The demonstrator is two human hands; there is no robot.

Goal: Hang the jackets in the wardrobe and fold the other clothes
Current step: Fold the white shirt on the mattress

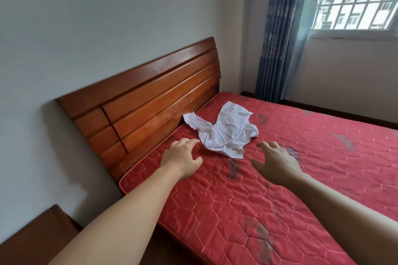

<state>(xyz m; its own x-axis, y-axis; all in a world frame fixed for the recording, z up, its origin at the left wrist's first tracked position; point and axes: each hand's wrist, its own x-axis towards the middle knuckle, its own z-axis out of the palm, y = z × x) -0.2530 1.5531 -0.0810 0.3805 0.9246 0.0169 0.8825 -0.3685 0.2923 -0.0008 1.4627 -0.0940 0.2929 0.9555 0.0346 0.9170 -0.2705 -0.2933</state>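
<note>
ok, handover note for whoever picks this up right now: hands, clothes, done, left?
Left hand: open, holding nothing, fingers beside the left edge of the white garment.
Right hand: open, holding nothing, just right of the garment.
Garment: crumpled, unfolded, on the red mattress near the wooden headboard.
Done: nothing visible; no folded clothes in view.
Left: fold this garment. No jackets or wardrobe in view.

Bed: red quilted mattress, hexagon stitching, dark stains scattered across the top. Wooden headboard along its 10 o'clock edge. One crumpled white garment lies directly on the mattress, near the headboard, toward 12 o'clock. Largest stain patch sits just at the garment's 6 o'clock.
</note>
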